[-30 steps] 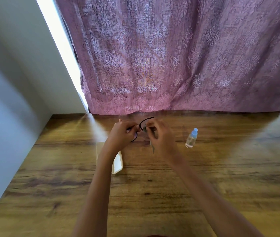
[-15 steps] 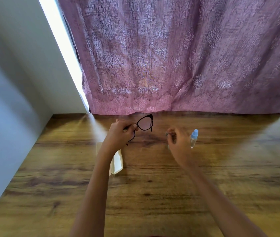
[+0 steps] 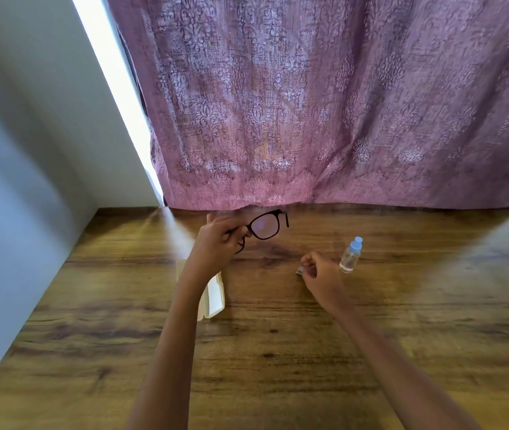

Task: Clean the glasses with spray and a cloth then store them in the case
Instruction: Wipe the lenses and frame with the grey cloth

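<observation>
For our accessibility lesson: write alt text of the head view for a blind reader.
A person's left hand holds black glasses above a wooden table, while the right hand pinches a small cloth beside a spray bottle. A white case lies partly behind the left forearm.

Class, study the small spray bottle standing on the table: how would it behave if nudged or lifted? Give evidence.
The bottle stands upright, tall and narrow, so a sideways nudge would probably tip it. Its round body might then roll across the smooth table. Small and clear, seemingly plastic, it is likely light to lift.
</observation>
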{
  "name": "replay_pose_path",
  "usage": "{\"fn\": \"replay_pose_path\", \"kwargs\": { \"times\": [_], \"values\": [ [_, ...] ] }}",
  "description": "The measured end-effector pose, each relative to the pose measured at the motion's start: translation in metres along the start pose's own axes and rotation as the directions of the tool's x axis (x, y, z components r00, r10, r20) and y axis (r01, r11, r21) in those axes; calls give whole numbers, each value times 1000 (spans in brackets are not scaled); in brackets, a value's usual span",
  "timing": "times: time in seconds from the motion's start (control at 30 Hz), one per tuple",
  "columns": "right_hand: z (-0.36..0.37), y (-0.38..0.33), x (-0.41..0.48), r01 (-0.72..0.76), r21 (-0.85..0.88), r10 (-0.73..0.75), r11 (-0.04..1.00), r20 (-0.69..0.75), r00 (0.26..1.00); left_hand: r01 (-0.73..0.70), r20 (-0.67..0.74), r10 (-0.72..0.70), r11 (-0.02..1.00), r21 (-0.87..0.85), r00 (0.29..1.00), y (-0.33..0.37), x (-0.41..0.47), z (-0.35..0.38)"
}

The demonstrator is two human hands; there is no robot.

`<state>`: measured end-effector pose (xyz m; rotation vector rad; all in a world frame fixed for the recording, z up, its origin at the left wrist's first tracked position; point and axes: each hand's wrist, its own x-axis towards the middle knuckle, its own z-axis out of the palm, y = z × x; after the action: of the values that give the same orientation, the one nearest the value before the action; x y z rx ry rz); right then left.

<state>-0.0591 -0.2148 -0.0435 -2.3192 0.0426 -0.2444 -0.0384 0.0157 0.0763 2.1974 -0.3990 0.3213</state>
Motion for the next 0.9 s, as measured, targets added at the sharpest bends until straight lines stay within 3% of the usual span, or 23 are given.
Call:
{"fn": "replay_pose_path", "kwargs": {
  "times": [0.07,0.13,0.17,0.23,0.3,0.37,0.47,0.53,0.6,0.8,0.9],
  "values": [
    [-4,-10,3,-7,118,12,993,-41,999,-19,4,19,1000,14,1000,-2,0,0],
    [-11,-28,9,-110,349,119,931,-5,993,-18,7,18,1000,21,1000,-3,0,1],
    [-15,-38,13,-190,514,184,837,63,981,-7,4,7,1000,22,1000,-4,0,2],
    [-26,-59,19,-292,803,177,519,233,956,27,-1,-27,999,30,1000,-4,0,3],
    [-36,-74,23,-336,908,108,251,319,942,60,-3,-60,998,20,998,-6,0,5],
    [-42,-87,25,-360,925,69,118,355,933,71,8,-71,997,1,997,-7,1,7],
    [-45,-99,26,-392,920,78,13,390,917,55,48,-54,999,-2,997,-11,1,9],
    [-44,-104,26,-394,919,86,11,392,916,38,61,-38,999,2,997,-11,-1,10],
    [-43,-108,27,-373,925,84,74,367,927,31,65,-32,999,18,997,-11,-2,11],
    [-38,-123,25,-214,883,49,417,213,976,9,-134,-7,1000,19,991,-1,-5,7],
    [-33,-129,25,-85,775,-3,626,111,994,-4,-80,6,1000,22,997,7,-6,5]
  ]
}}
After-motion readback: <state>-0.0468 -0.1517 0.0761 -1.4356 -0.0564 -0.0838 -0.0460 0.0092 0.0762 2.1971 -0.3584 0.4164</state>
